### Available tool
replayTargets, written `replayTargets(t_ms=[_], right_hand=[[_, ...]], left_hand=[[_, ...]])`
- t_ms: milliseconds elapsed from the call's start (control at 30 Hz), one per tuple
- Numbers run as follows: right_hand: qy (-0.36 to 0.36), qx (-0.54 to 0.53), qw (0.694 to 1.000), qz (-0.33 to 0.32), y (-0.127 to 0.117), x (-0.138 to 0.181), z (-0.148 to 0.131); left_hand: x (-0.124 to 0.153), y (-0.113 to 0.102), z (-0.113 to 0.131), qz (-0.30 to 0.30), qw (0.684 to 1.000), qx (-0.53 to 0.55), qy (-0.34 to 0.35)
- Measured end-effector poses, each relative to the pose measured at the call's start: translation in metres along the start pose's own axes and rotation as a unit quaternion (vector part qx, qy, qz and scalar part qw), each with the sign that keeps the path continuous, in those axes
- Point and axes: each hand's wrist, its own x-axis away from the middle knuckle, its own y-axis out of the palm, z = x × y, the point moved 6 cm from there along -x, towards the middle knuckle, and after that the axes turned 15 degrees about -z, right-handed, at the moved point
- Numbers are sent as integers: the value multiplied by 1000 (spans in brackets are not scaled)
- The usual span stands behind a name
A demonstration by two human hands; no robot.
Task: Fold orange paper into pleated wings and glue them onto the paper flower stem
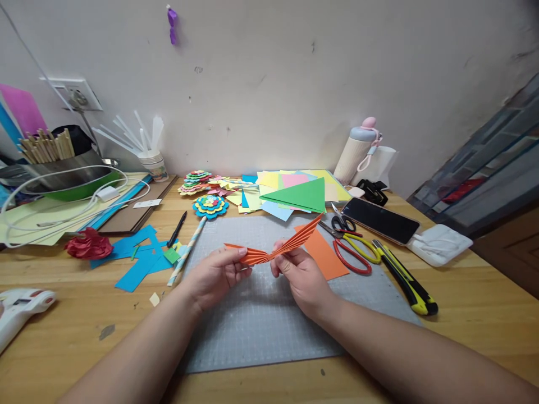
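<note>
Between my two hands is a pleated strip of orange paper (pixel 290 244), its accordion folds bent into a shallow V above the grey cutting mat (pixel 261 331). My left hand (pixel 219 273) pinches the strip's left part between thumb and fingers. On the other side, my right hand (pixel 301 275) grips the paper near the middle, and the longer right wing rises up past the fingers. A flat orange sheet (pixel 322 252) lies on the mat just behind my right hand. Some fingertips are hidden by the paper.
Scissors (pixel 357 252) and a yellow-black utility knife (pixel 406 280) lie at the mat's right, beside a phone (pixel 381 220). Coloured sheets (pixel 298 193) and a paper flower (pixel 210 206) are behind. Blue scraps (pixel 137 269) and a glue gun (pixel 25 306) sit left.
</note>
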Motion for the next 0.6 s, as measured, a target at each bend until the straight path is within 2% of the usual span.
replayTargets(t_ms=[133, 233, 333, 367, 433, 533, 600], right_hand=[[14, -5, 1000, -26, 4, 0, 0], [17, -10, 1000, -19, 2, 0, 1], [18, -21, 1000, -1, 0, -1, 3], [23, -24, 999, 1, 0, -1, 4], [41, -21, 999, -8, 2, -1, 5], [59, -4, 998, -32, 5, -1, 6], [65, -3, 997, -39, 6, 0, 7]], left_hand=[[0, 1, 4, 4, 999, -22, 34], [-2, 0, 4, 13, 998, -46, 44], [0, -5, 13, 68, 986, -123, 92], [3, -6, 19, 95, 971, -182, 122], [10, 1, 32, 120, 917, -341, 169], [16, 25, 37, 69, 807, -556, 184], [19, 38, 35, 34, 738, -648, 187]])
